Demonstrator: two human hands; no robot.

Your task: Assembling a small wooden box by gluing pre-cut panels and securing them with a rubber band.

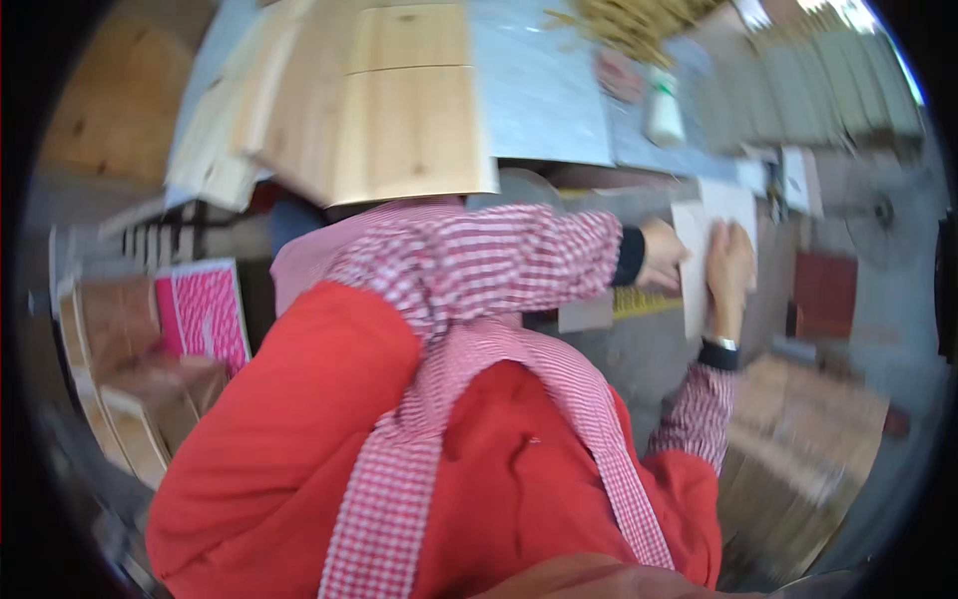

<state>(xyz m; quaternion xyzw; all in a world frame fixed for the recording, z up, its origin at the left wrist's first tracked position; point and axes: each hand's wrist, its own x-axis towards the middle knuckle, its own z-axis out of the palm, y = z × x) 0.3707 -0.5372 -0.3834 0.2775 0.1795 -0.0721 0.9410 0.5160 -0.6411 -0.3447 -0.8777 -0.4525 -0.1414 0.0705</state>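
Off to my right, beyond the table's front edge, both my hands are on flat white sheets that look like paper or thin card. My left hand point(661, 256) is closed at the edge of the nearer white sheet point(694, 304), its arm reaching across my body. My right hand point(730, 265), fingers curled, grips a second white sheet point(726, 200) just beside it. The sheets overlap in part, and blur hides whether they are joined. Both fists partly cover the edges they hold.
Pale wooden boards point(404, 130) lie on the light-blue table point(544, 85), overhanging its front edge. Farther right are a white bottle point(664, 118), a heap of yellowish strips point(644, 22) and a grey stack point(813, 90). Brown cardboard point(798, 429) lies low right; a pink-patterned panel point(208, 314) stands left.
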